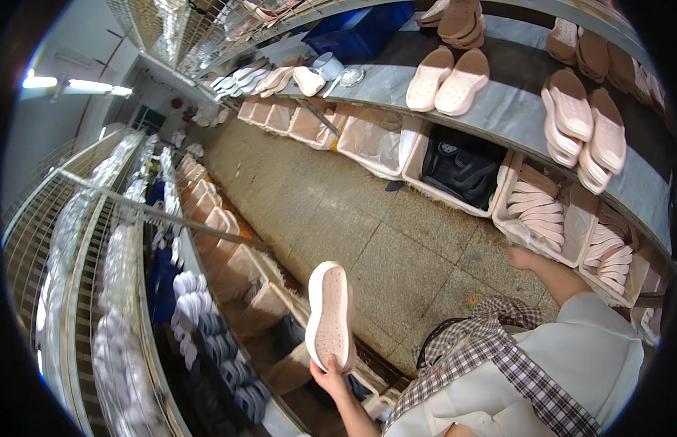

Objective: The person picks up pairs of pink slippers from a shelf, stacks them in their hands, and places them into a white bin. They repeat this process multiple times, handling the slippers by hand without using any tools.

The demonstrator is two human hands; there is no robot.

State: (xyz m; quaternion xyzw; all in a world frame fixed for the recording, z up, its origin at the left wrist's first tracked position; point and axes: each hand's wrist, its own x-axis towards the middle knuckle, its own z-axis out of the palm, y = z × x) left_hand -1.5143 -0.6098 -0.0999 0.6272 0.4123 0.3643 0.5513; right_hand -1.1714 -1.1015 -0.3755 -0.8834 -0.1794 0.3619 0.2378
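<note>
My left hand (pixel 327 377) grips the heel end of a pale pink shoe sole (pixel 330 313), holding it upright above the left-hand row of bins. The sole's inner face, dotted with small holes, is turned toward me. At the right, my right hand (pixel 524 258) hangs low beside a bin of stacked pale pink soles (pixel 534 207). Its fingers are too small and hidden to read. Closest on the bench above are piled soles with brown tops (pixel 569 109), and farther along lies a pair of pink soles (pixel 462 81).
Long benches (pixel 382 76) flank the aisle (pixel 338 211), with pale bins beneath them. One right-hand bin holds black material (pixel 462 167). A blue crate (pixel 357 33) and a white cup (pixel 328 67) stand on the right bench. Wire racks (pixel 76 291) and white and blue-grey soles (pixel 207 320) line the left.
</note>
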